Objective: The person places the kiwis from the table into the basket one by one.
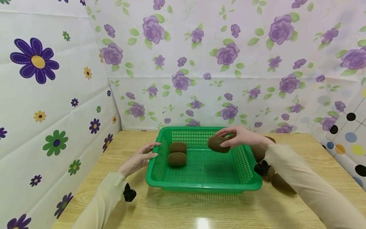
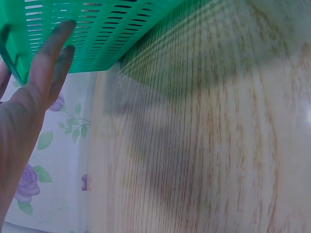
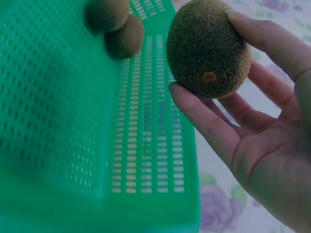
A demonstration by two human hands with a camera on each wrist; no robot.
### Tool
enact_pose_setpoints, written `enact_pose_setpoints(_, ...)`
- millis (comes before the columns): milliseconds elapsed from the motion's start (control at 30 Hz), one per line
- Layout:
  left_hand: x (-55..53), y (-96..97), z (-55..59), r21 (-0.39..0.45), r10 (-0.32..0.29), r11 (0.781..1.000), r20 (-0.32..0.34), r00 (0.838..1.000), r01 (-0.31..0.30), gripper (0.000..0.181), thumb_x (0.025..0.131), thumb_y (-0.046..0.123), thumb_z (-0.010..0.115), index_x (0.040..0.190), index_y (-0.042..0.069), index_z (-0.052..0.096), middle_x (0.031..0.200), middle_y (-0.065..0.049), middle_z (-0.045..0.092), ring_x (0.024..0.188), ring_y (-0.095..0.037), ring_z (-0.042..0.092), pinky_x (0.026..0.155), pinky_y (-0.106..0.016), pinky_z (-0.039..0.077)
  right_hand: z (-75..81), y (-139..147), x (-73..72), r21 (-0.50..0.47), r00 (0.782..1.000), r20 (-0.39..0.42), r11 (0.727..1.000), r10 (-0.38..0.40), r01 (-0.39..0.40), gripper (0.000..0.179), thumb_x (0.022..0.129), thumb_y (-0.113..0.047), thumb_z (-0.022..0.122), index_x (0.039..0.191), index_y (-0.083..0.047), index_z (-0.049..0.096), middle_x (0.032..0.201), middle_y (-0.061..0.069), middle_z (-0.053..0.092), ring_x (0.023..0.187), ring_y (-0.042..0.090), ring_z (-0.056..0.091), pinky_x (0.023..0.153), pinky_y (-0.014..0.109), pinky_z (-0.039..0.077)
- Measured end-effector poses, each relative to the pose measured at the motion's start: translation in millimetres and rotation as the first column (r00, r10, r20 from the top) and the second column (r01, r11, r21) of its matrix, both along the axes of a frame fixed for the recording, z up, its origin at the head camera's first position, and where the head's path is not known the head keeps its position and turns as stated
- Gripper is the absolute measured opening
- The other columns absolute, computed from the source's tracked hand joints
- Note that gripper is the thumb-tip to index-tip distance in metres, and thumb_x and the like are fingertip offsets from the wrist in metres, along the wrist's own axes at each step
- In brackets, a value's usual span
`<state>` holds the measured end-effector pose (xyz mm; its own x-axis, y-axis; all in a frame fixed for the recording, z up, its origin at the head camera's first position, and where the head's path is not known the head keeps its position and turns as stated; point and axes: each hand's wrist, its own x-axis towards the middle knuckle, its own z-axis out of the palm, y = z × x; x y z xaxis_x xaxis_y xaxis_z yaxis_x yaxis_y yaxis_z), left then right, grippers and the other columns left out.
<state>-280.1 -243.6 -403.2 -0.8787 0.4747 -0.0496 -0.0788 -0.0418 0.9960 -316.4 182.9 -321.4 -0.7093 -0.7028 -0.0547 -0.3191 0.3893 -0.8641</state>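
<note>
A kiwi [image 3: 209, 48] is pinched between the thumb and fingers of my right hand [image 1: 240, 136], raised over the right part of a green plastic basket [image 1: 203, 185]. Its fuzzy brown skin and small stem end show in the right wrist view. Two more kiwis, a rear one [image 1: 178, 148] and a front one [image 1: 177, 159], lie against each other on the basket floor at the left. My left hand [image 1: 138, 160] holds the basket's left rim. In the left wrist view, two of its fingers [image 2: 51, 63] stretch along the outside of the slotted wall.
Several kiwis [image 1: 281, 183] lie on the wooden table [image 1: 303, 152] right of the basket, partly hidden by my right forearm. A flowered cloth [image 1: 200, 63] hangs behind the table, and another patterned cloth [image 1: 57, 105] stands along the left side.
</note>
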Motion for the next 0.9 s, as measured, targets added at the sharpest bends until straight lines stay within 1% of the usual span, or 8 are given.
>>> enact_pose_setpoints(100,-1.0,0.0,-0.2,0.000,-0.009,1.000,-0.004,1.000,0.009,0.048,0.093,0.008,0.051,0.137,0.009,0.033,0.145,-0.010,0.007,0.125,-0.031,0.024,0.091,-0.046,0.036,-2.8,-11.9,-0.9,-0.011,1.000,0.028,1.000,0.010,-0.010,0.049,0.083,-0.022,0.068,0.128,-0.013,0.051,0.128,0.012,0.044,0.112,0.027,0.046,0.073,0.041,0.048)
enact_pose_setpoints(200,-1.7,-0.3,-0.7,-0.007,-0.015,1.000,-0.014,1.000,0.015,0.049,0.093,0.008,0.052,0.138,0.008,0.032,0.145,-0.011,0.007,0.125,-0.033,0.026,0.089,-0.045,0.037,-6.7,-23.7,-1.6,-0.029,0.998,0.054,0.999,0.027,-0.026,0.049,0.082,-0.022,0.068,0.127,-0.012,0.052,0.128,0.011,0.045,0.112,0.026,0.046,0.074,0.041,0.048)
enact_pose_setpoints(300,-1.5,-0.2,-0.4,-0.005,-0.015,1.000,-0.012,1.000,0.015,0.050,0.093,0.007,0.051,0.138,0.007,0.031,0.144,-0.013,0.010,0.121,-0.035,0.031,0.088,-0.045,0.039,-12.1,-35.5,-3.0,-0.050,0.995,0.083,0.998,0.051,-0.047,0.049,0.082,-0.020,0.069,0.127,-0.011,0.052,0.128,0.011,0.045,0.111,0.026,0.046,0.074,0.042,0.048)
enact_pose_setpoints(433,-0.1,0.3,1.4,0.008,-0.019,1.000,-0.001,1.000,0.019,0.050,0.093,0.005,0.048,0.139,0.005,0.027,0.144,-0.014,0.012,0.117,-0.038,0.035,0.086,-0.044,0.041,-19.9,-52.5,-4.6,-0.058,0.991,0.100,0.994,0.093,-0.087,0.048,0.082,-0.018,0.069,0.127,-0.010,0.053,0.128,0.011,0.044,0.113,0.027,0.044,0.075,0.042,0.048)
enact_pose_setpoints(600,4.9,3.0,9.2,0.018,-0.036,0.999,0.004,0.999,0.036,0.052,0.094,0.004,0.047,0.140,0.002,0.024,0.144,-0.015,0.010,0.118,-0.041,0.033,0.086,-0.043,0.041,-29.4,-74.3,-3.1,-0.050,0.985,0.110,0.991,0.130,-0.125,0.047,0.082,-0.019,0.069,0.125,-0.009,0.054,0.126,0.009,0.046,0.116,0.028,0.040,0.075,0.040,0.048)
enact_pose_setpoints(767,9.3,5.5,16.8,0.010,-0.038,0.999,0.002,0.999,0.038,0.052,0.093,0.004,0.048,0.139,0.001,0.024,0.144,-0.016,0.009,0.119,-0.041,0.032,0.086,-0.043,0.041,-38.7,-92.9,-2.5,-0.038,0.981,0.122,0.988,0.151,-0.148,0.044,0.081,-0.018,0.070,0.122,-0.009,0.056,0.125,0.009,0.046,0.115,0.029,0.042,0.074,0.038,0.048)
enact_pose_setpoints(800,9.7,5.4,16.7,0.009,-0.036,0.999,0.002,0.999,0.036,0.052,0.093,0.004,0.048,0.139,0.002,0.024,0.144,-0.015,0.008,0.119,-0.040,0.032,0.086,-0.043,0.041,-40.1,-96.4,-1.9,-0.036,0.980,0.125,0.988,0.157,-0.153,0.044,0.081,-0.017,0.069,0.122,-0.008,0.056,0.126,0.010,0.045,0.115,0.029,0.042,0.074,0.038,0.048)
enact_pose_setpoints(900,5.2,2.7,9.1,0.008,-0.029,1.000,0.000,1.000,0.029,0.051,0.094,0.005,0.048,0.140,0.003,0.025,0.144,-0.014,0.008,0.118,-0.039,0.033,0.086,-0.043,0.041,-44.5,-105.3,-1.0,-0.023,0.979,0.133,0.988,0.157,-0.156,0.042,0.081,-0.016,0.070,0.121,-0.010,0.057,0.125,0.010,0.045,0.115,0.028,0.041,0.074,0.037,0.049)
